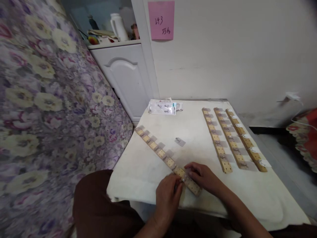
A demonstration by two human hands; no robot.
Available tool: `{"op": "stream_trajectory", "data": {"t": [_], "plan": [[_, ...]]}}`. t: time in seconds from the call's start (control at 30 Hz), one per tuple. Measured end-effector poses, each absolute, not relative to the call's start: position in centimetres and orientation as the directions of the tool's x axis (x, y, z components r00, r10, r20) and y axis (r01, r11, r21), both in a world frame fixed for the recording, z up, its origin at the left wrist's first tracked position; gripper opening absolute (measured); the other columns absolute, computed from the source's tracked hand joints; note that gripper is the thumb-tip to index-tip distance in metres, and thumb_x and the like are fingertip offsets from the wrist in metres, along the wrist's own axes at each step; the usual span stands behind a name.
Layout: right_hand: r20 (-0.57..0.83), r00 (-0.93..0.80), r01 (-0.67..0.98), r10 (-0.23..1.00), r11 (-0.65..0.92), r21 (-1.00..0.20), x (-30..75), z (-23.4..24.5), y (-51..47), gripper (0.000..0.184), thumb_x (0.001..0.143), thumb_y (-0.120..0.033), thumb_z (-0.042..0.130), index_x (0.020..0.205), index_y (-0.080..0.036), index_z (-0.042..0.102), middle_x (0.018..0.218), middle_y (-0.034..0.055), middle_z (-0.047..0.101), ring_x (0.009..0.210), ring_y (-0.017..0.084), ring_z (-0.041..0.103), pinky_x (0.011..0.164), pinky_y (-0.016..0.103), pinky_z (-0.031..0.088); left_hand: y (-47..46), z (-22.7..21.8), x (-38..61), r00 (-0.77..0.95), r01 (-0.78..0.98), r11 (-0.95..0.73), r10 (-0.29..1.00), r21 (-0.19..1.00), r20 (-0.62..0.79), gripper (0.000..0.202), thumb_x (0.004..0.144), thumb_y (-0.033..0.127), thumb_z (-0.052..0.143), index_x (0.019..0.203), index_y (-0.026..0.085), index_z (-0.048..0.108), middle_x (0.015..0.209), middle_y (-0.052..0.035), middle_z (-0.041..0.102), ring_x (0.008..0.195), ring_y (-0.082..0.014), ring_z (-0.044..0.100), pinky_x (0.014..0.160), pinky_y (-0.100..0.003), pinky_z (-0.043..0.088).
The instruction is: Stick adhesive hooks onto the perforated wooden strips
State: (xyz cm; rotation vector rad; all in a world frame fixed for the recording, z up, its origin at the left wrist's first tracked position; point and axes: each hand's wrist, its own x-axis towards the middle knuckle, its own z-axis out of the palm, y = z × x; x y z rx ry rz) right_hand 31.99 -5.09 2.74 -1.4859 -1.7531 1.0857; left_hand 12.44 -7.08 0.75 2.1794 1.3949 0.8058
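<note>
A long, narrow wooden strip (169, 161) with small holes lies diagonally on the table, its near end by my hands. Along it sit small clear cards, each with a little metal piece. My left hand (168, 191) is at the strip's near-left edge, thumb and forefinger pinched beside a small metal piece; what they grip is partly hidden. On the opposite edge, the bent fingers of my right hand (198, 175) hold the strip close to its end. A loose clear card (180, 141) with a small metal piece lies beyond my hands.
Three similar filled strips (217, 142) lie side by side at the right. Clear printed packages (162, 107) rest at the table's back left. A floral curtain (61, 132) hangs at the left, with a white cabinet (121, 74) and a wall behind the table.
</note>
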Motion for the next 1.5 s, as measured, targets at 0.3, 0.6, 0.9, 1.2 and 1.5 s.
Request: {"op": "stream_trajectory", "data": {"t": [0.3, 0.6, 0.9, 1.2, 1.5], "plan": [[-0.076, -0.177, 0.501, 0.981, 0.023, -0.865, 31.7, 3.0, -5.2, 0.026, 0.082, -0.022, 0.051, 0.102, -0.016, 0.065, 0.086, 0.0058, 0.070, 0.076, 0.019, 0.063, 0.071, 0.030, 0.047, -7.4, 0.8, 11.7, 0.337, 0.561, -0.438, 0.896, 0.702, 0.289, 0.014, 0.089, 0.018, 0.050, 0.098, 0.023, 0.058, 0.088, -0.0018, 0.063, 0.083, -0.0163, 0.060, 0.074, -0.028, 0.048], [-0.072, -0.192, 0.489, 0.979, 0.032, -0.872, 31.9, 2.3, -5.2, 0.025, 0.082, -0.023, 0.050, 0.102, -0.017, 0.065, 0.085, 0.0049, 0.070, 0.076, 0.019, 0.062, 0.071, 0.030, 0.047, -8.2, 0.8, 10.6, 0.446, 0.466, -0.550, 0.823, 0.693, 0.353, 0.039, 0.091, 0.008, 0.042, 0.126, 0.023, 0.049, 0.102, -0.0070, 0.059, 0.095, -0.0173, 0.055, 0.081, -0.032, 0.050], [-0.075, -0.193, 0.487, 0.978, 0.029, -0.873, 31.9, 2.5, -5.2, 0.026, 0.081, -0.024, 0.050, 0.102, -0.017, 0.065, 0.086, 0.0050, 0.070, 0.075, 0.018, 0.061, 0.070, 0.030, 0.046, -8.3, 0.6, 10.4, 0.524, 0.515, -0.666, 0.743, 0.539, 0.416, 0.052, 0.087, 0.003, 0.039, 0.135, 0.024, 0.042, 0.098, -0.0077, 0.057, 0.090, -0.0188, 0.052, 0.075, -0.033, 0.052], [-0.075, -0.196, 0.486, 0.978, 0.031, -0.873, 31.9, 2.4, -5.2, 0.026, 0.082, -0.023, 0.050, 0.102, -0.018, 0.065, 0.084, 0.0044, 0.070, 0.073, 0.018, 0.061, 0.069, 0.029, 0.046, -8.3, 0.6, 10.5, 0.522, 0.556, -0.670, 0.742, 0.493, 0.420, 0.047, 0.088, 0.007, 0.040, 0.132, 0.023, 0.046, 0.096, -0.0073, 0.060, 0.089, -0.0187, 0.055, 0.075, -0.033, 0.053], [-0.065, -0.189, 0.485, 0.980, 0.036, -0.874, 31.8, 2.3, -5.3, 0.026, 0.082, -0.023, 0.050, 0.103, -0.018, 0.065, 0.084, 0.0043, 0.070, 0.075, 0.018, 0.062, 0.070, 0.029, 0.047, -8.3, 0.2, 10.6, 0.531, 0.576, -0.660, 0.750, 0.481, 0.394, 0.048, 0.087, 0.006, 0.039, 0.131, 0.022, 0.047, 0.093, -0.0069, 0.060, 0.085, -0.0189, 0.056, 0.072, -0.033, 0.052]]}}
